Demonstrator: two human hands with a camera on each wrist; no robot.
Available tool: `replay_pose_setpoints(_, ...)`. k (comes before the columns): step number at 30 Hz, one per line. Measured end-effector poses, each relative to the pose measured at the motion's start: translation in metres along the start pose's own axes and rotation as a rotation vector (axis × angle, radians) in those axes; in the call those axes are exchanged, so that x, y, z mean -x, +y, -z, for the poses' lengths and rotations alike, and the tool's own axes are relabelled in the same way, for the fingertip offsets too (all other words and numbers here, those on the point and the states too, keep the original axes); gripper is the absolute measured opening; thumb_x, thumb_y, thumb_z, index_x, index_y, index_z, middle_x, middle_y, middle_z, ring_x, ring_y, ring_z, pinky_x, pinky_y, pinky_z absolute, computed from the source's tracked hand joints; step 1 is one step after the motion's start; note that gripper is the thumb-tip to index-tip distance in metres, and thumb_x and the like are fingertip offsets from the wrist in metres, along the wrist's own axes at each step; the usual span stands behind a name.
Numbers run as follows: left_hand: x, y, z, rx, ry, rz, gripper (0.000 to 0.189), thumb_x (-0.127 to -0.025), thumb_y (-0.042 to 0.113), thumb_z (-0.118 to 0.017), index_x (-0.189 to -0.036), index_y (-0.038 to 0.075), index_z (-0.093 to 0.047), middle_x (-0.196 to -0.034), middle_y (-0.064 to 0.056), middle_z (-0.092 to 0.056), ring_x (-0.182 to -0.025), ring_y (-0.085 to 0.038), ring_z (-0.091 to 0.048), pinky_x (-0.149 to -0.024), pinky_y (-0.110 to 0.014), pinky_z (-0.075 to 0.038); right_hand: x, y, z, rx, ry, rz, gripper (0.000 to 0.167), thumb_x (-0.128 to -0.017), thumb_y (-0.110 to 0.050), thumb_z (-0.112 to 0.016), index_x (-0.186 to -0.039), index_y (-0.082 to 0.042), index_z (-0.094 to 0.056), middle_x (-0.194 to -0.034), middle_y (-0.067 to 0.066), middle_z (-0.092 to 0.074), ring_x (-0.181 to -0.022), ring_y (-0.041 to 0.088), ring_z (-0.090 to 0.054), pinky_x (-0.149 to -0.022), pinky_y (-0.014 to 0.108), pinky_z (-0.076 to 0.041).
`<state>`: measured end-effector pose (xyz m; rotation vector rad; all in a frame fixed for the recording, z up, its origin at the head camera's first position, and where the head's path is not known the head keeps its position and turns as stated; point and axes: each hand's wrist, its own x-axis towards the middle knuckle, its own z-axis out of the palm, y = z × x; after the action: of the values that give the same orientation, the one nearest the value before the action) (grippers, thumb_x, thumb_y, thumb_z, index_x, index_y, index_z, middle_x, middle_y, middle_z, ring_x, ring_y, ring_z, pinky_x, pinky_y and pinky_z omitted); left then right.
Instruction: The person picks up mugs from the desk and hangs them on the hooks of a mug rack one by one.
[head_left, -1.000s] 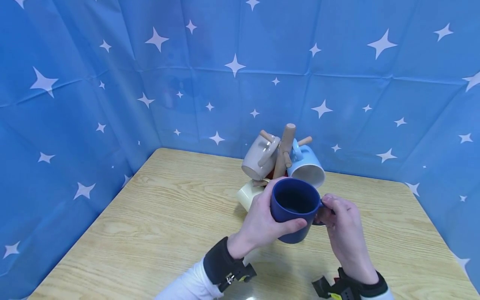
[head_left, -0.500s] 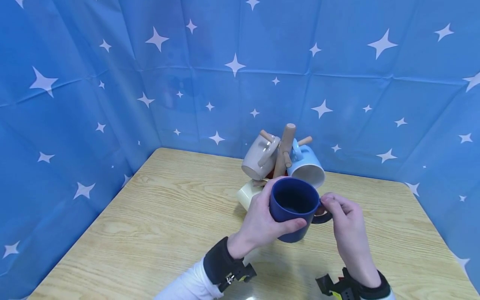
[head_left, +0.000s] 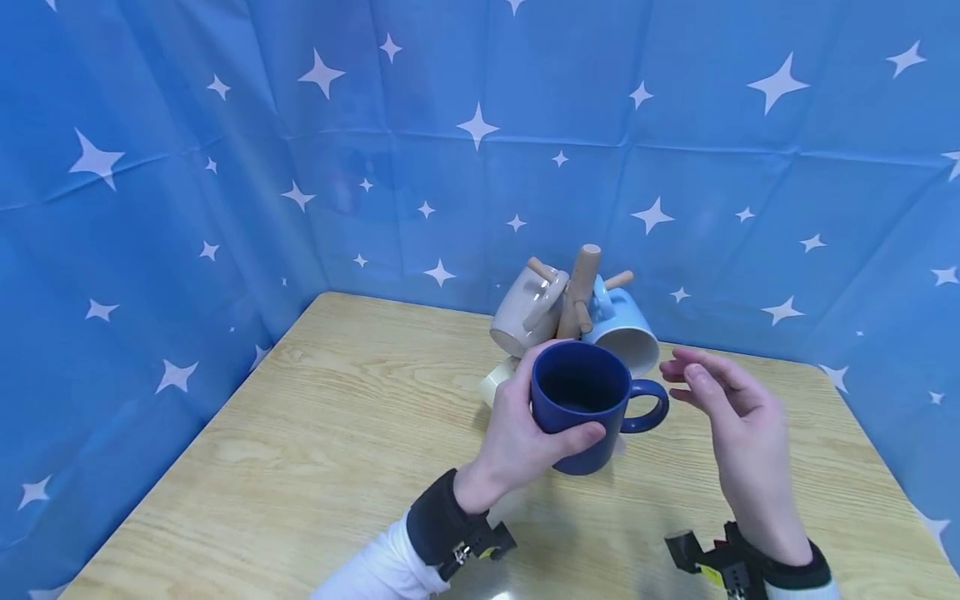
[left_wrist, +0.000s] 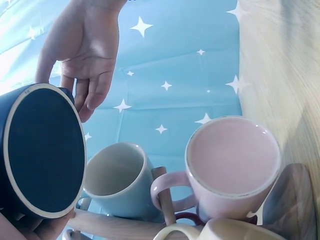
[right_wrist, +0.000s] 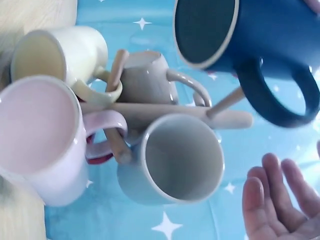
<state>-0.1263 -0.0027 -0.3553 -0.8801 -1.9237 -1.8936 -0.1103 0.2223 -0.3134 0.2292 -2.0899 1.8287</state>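
Note:
A navy blue mug [head_left: 581, 383] is held upright above the table by my left hand [head_left: 520, 442], with the thumb across its front and the fingers round the far side. Its handle points right. To the right of that handle, apart from it, my right hand [head_left: 742, 429] holds nothing, its fingers loosely bent. Behind the mug stands a wooden mug tree [head_left: 583, 279]. A grey mug [head_left: 519, 317] hangs at its upper left and a light blue mug [head_left: 624, 321] at its right. Lower down hang a cream mug [right_wrist: 65, 57] and a pink mug [left_wrist: 235, 157], largely hidden in the head view.
The wooden table [head_left: 337, 400] reaches out to the left and right of the mug tree. A blue curtain with white stars [head_left: 420, 167] hangs behind it and along the left side. A bare peg [right_wrist: 227, 101] sticks out near the top of the tree.
My right hand has let go of the navy mug's handle and moved away to the right. The left hand keeps the mug, turned slightly so its handle shows fully. The view has shifted a little.

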Motion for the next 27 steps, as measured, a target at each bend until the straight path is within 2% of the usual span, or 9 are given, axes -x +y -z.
replay_pose_setpoints(6,-0.003,0.003,0.005,-0.012,0.033,-0.007,0.098,-0.085,0.079,-0.066,-0.148,0.006,-0.047,-0.142,-0.019,-0.064,-0.125,-0.028,-0.066,-0.103,-0.035,-0.059,-0.018,-0.011,0.004,0.176,-0.042,0.097,0.034,-0.108,-0.019,-0.059,-0.139,-0.008,-0.066,-0.117,-0.019,-0.076,-0.110,-0.002,-0.071,-0.089,0.008,-0.056)
replay_pose_setpoints(11,-0.005,0.004,0.009,-0.008,0.071,-0.023,0.097,-0.086,0.078,-0.067,-0.146,0.004,-0.049,-0.140,-0.021,-0.065,-0.123,-0.032,-0.066,-0.102,-0.036,-0.059,-0.037,-0.023,0.003,0.344,-0.114,0.172,0.037,-0.107,-0.022,-0.061,-0.142,-0.010,-0.064,-0.118,-0.029,-0.070,-0.110,-0.009,-0.068,-0.090,0.004,-0.053)
replay_pose_setpoints(13,-0.006,0.004,0.010,0.002,0.089,-0.031,0.098,-0.086,0.078,-0.067,-0.146,0.003,-0.049,-0.140,-0.022,-0.065,-0.122,-0.034,-0.066,-0.101,-0.036,-0.060,-0.045,-0.028,0.001,0.397,-0.150,0.174,0.039,-0.107,-0.025,-0.062,-0.144,-0.012,-0.064,-0.122,-0.022,-0.072,-0.112,-0.012,-0.065,-0.091,0.001,-0.050)
replay_pose_setpoints(16,-0.007,0.004,0.012,0.008,0.110,-0.031,0.098,-0.086,0.078,-0.066,-0.146,0.002,-0.049,-0.139,-0.023,-0.064,-0.122,-0.035,-0.066,-0.101,-0.035,-0.060,-0.058,-0.035,-0.004,0.464,-0.201,0.147,0.043,-0.107,-0.033,-0.062,-0.146,-0.017,-0.062,-0.132,-0.002,-0.074,-0.111,-0.016,-0.060,-0.091,-0.001,-0.046)
replay_pose_setpoints(17,-0.007,0.005,0.012,0.009,0.113,-0.031,0.098,-0.087,0.077,-0.066,-0.146,0.001,-0.049,-0.140,-0.023,-0.064,-0.122,-0.036,-0.066,-0.101,-0.035,-0.060,-0.063,-0.037,-0.006,0.484,-0.218,0.137,0.045,-0.107,-0.035,-0.062,-0.148,-0.018,-0.061,-0.135,0.005,-0.073,-0.114,-0.011,-0.062,-0.095,0.005,-0.051)
replay_pose_setpoints(20,-0.008,0.004,0.013,0.007,0.123,-0.022,0.099,-0.086,0.078,-0.066,-0.146,0.001,-0.049,-0.139,-0.023,-0.064,-0.122,-0.037,-0.066,-0.101,-0.035,-0.060,-0.076,-0.042,-0.013,0.520,-0.262,0.139,0.049,-0.106,-0.036,-0.063,-0.151,-0.019,-0.057,-0.141,0.014,-0.070,-0.121,0.007,-0.067,-0.094,0.007,-0.050)
replay_pose_setpoints(23,-0.008,0.004,0.015,0.009,0.128,-0.009,0.100,-0.085,0.079,-0.067,-0.147,0.002,-0.049,-0.140,-0.022,-0.064,-0.123,-0.037,-0.065,-0.102,-0.035,-0.059,-0.087,-0.047,-0.020,0.535,-0.302,0.157,0.053,-0.105,-0.035,-0.065,-0.154,-0.017,-0.054,-0.143,0.018,-0.068,-0.130,0.033,-0.066,-0.105,0.033,-0.059)
replay_pose_setpoints(24,-0.009,0.003,0.015,0.007,0.132,-0.003,0.101,-0.085,0.080,-0.066,-0.147,0.002,-0.049,-0.140,-0.022,-0.064,-0.123,-0.037,-0.065,-0.101,-0.035,-0.059,-0.090,-0.049,-0.023,0.537,-0.315,0.162,0.054,-0.105,-0.034,-0.065,-0.154,-0.016,-0.053,-0.143,0.018,-0.068,-0.130,0.034,-0.066,-0.104,0.033,-0.059)
replay_pose_setpoints(27,-0.009,0.004,0.016,0.005,0.141,0.010,0.101,-0.084,0.081,-0.067,-0.147,0.003,-0.049,-0.140,-0.021,-0.065,-0.124,-0.036,-0.065,-0.101,-0.035,-0.059,-0.099,-0.054,-0.030,0.557,-0.362,0.163,0.056,-0.105,-0.031,-0.066,-0.155,-0.012,-0.051,-0.145,0.021,-0.066,-0.132,0.039,-0.064,-0.109,0.060,-0.053)
